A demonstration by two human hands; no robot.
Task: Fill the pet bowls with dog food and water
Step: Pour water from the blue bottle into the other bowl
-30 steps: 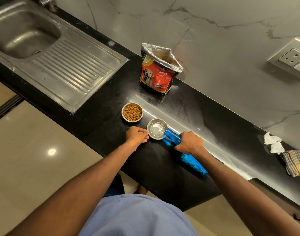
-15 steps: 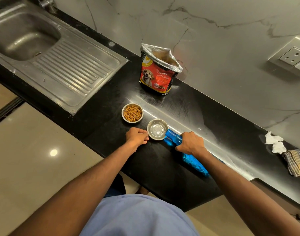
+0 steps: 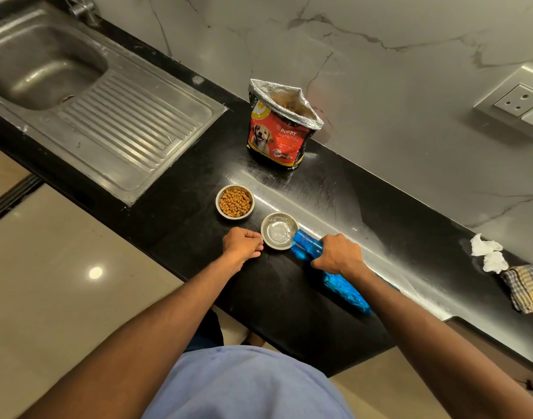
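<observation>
right hand (image 3: pixel 337 254) wraps round the blue water bottle (image 3: pixel 308 245), tipped nearly flat w/ its mouth over the rim of the steel water bowl (image 3: pixel 279 230) so water runs in; some water shows in the bowl. left hand (image 3: pixel 242 244) sits curled on the black bench (image 3: pixel 180 225), knuckles touching the bowl's near side, prob bracing it vs sliding; cannot tell if it grasps anything. kibble bowl (image 3: pixel 235 202), already full, is just beyond the left hand. open puppy food bag (image 3: pixel 281 128) stands further back, out of the way.
</observation>
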